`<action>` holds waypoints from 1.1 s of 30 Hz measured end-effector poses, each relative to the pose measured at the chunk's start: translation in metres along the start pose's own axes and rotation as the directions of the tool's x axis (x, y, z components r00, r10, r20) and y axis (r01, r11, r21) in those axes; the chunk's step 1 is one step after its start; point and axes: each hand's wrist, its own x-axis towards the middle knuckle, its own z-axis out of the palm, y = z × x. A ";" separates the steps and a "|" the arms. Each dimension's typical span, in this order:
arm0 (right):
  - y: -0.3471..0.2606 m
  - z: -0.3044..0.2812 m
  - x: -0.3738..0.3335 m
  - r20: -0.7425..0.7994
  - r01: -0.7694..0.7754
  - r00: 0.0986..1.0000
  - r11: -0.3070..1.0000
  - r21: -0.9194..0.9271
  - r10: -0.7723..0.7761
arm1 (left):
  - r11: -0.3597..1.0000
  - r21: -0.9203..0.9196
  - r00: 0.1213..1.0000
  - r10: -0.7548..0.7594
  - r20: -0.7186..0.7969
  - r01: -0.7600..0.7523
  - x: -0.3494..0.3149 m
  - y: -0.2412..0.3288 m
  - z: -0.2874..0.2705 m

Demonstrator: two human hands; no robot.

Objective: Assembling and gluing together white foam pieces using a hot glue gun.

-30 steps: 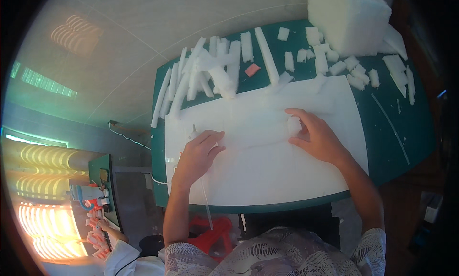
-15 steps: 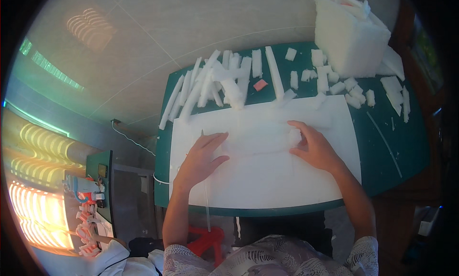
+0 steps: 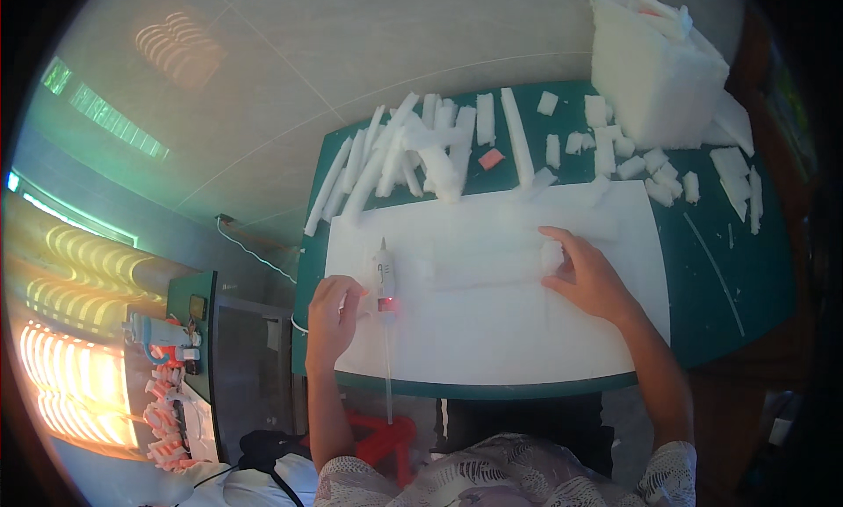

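Observation:
A white glue gun (image 3: 385,274) lies on the white board (image 3: 492,349), its tip pointing away from me, with a small red light and a clear glue stick (image 3: 389,366) coming out of its rear. My left hand (image 3: 332,318) is at the gun's left side, fingers curled in around where its handle lies. The handle itself is mostly hidden. At the right, my right hand (image 3: 587,274) has its thumb and fingers around a small white foam block (image 3: 551,257). Between the hands, a pale foam panel (image 3: 487,266) lies flat and barely stands out from the board.
White foam strips (image 3: 386,156) are heaped at the table's far left, beside a pink piece (image 3: 491,158). Several small foam chunks (image 3: 654,163) lie at the far right, before a big white foam box (image 3: 654,77). A red stool (image 3: 386,441) stands below the green table (image 3: 738,270).
My left hand has drawn back and left from over the glue gun, uncovering it, and its fingers have curled in. My right hand stays at the foam block. The whole view has shifted slightly.

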 end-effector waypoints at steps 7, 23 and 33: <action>0.000 0.002 0.001 -0.001 0.002 1.000 1.000 -0.009 -0.003 | 0.973 0.213 0.993 0.067 0.094 -0.086 -0.022 -0.005 0.008; -0.001 0.001 0.000 0.004 -0.004 1.000 1.000 -0.008 0.004 | 0.995 0.048 0.935 0.101 -0.339 -0.090 -0.040 0.009 0.046; -0.002 0.003 0.001 -0.008 -0.033 0.999 0.999 -0.011 0.033 | 0.989 -0.139 0.960 0.017 -0.279 -0.058 -0.053 0.044 0.066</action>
